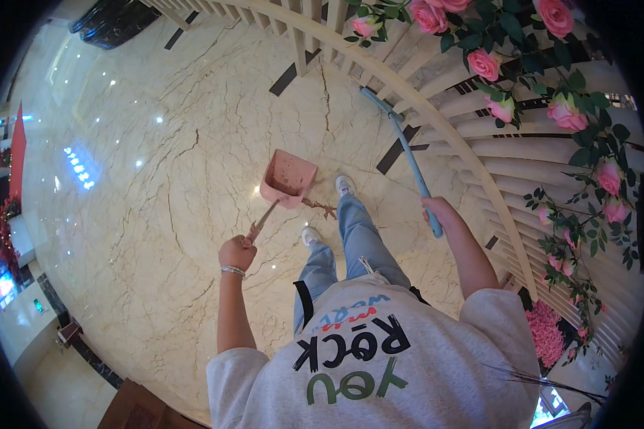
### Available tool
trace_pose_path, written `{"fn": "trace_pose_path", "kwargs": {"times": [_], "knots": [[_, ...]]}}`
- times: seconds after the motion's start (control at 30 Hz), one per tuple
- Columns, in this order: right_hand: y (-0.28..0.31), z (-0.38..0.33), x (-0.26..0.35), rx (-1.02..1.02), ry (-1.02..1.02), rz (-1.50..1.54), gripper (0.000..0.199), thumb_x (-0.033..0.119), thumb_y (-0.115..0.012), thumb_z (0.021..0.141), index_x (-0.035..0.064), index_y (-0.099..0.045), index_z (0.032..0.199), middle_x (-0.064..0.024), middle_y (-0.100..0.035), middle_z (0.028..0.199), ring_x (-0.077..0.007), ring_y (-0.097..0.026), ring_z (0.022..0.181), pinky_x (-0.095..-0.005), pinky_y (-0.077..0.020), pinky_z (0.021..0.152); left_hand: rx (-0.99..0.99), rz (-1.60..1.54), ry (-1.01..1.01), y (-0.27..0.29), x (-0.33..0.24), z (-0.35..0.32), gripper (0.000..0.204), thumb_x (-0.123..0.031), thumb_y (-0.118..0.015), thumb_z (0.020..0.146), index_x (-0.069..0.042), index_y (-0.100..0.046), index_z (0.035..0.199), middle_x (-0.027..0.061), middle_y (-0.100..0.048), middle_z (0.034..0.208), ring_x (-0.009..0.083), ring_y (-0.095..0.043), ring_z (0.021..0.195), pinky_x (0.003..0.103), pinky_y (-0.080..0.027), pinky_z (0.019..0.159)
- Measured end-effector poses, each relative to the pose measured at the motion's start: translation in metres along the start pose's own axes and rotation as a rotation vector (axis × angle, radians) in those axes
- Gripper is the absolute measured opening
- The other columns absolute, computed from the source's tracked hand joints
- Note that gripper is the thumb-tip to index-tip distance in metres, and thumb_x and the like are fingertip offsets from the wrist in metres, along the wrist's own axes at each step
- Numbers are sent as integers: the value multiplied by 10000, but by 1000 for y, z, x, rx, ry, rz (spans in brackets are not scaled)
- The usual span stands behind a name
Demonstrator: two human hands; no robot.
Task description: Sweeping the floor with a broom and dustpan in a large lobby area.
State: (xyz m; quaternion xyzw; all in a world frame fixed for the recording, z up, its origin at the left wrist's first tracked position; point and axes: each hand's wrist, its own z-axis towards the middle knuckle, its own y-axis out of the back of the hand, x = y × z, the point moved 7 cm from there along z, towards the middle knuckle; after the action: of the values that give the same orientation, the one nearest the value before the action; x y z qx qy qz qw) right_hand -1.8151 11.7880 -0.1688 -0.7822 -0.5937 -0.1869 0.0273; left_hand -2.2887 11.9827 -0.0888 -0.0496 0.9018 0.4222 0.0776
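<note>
My left hand [237,254] is closed around the handle of a pink long-handled dustpan [297,170]. The pan rests on or just over the marble floor, ahead of my feet, with dark specks of dirt inside it. On the right, my right hand [440,211] grips the upper part of a blue-grey pole. This belongs to a floor broom [410,154] whose narrow head lies at the foot of the railing posts. Its bristles are too small to make out.
A curved cream railing [436,107] with slats runs along the right, hung with pink artificial roses [567,112] and leaves. Brown-veined marble floor [157,214] spreads ahead and left. A dark glossy pot-like object [111,21] stands far left, and a brown wooden piece [147,407] lower left.
</note>
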Motion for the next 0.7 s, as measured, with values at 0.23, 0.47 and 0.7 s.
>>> {"fn": "trace_pose_path", "kwargs": {"times": [0.23,0.47,0.7], "knots": [[-122,19,-27,155,-90,90,118,125,-531,658,17,-487,681,-89,-489,563,-211,-498,467,-352,-408,403,38,127,-74,5,6,16,154,-217,-520,604,-66,-547,623,148,-560,630,310,-540,619,393,-427,556],[-211,-57,-38,302,-229,-63,80,83,-506,645,5,-499,635,-103,-479,524,-226,-493,454,-356,-384,381,-3,184,-76,22,1,31,186,-239,-495,654,-69,-570,661,151,-575,669,299,-555,653,386,-441,591],[-274,-123,-32,621,-325,-70,137,115,-473,703,23,-487,603,-85,-486,526,-197,-475,461,-338,-374,409,-11,176,-63,30,18,35,176,-228,-486,667,-83,-584,686,136,-582,680,286,-560,670,380,-443,601]]}}
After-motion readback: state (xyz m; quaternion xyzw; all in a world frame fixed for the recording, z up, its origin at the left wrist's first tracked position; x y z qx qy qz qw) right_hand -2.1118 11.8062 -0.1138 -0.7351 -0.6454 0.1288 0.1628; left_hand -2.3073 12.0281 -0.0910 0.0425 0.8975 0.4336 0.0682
